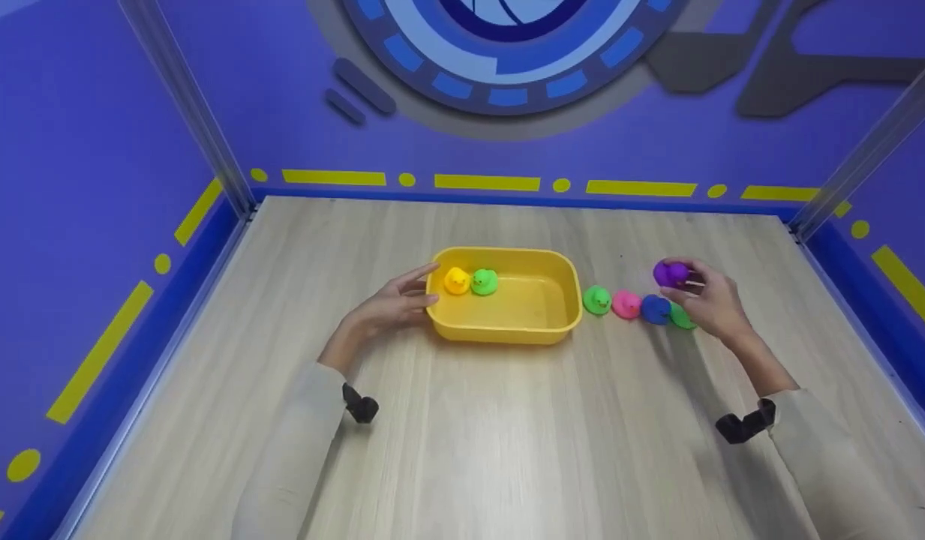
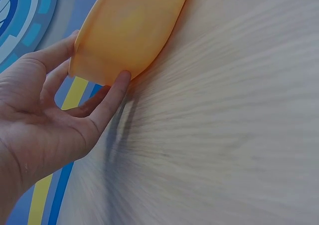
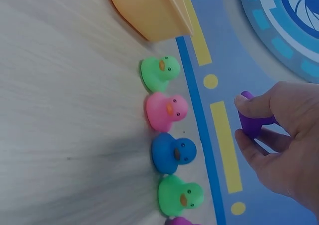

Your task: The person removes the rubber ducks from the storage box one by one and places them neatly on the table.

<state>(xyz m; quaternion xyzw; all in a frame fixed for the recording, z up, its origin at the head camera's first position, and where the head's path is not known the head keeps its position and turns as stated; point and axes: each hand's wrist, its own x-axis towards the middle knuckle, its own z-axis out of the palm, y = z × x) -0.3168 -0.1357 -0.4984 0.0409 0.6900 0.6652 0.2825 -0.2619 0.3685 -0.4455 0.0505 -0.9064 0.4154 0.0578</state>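
Pale wood-grain tabletop, purple walls with yellow dashes, blue circular emblem, metal corner posts

text: none readable | labels: none | brands: none | numbers: none | wall: only plain graphic shapes, unlettered
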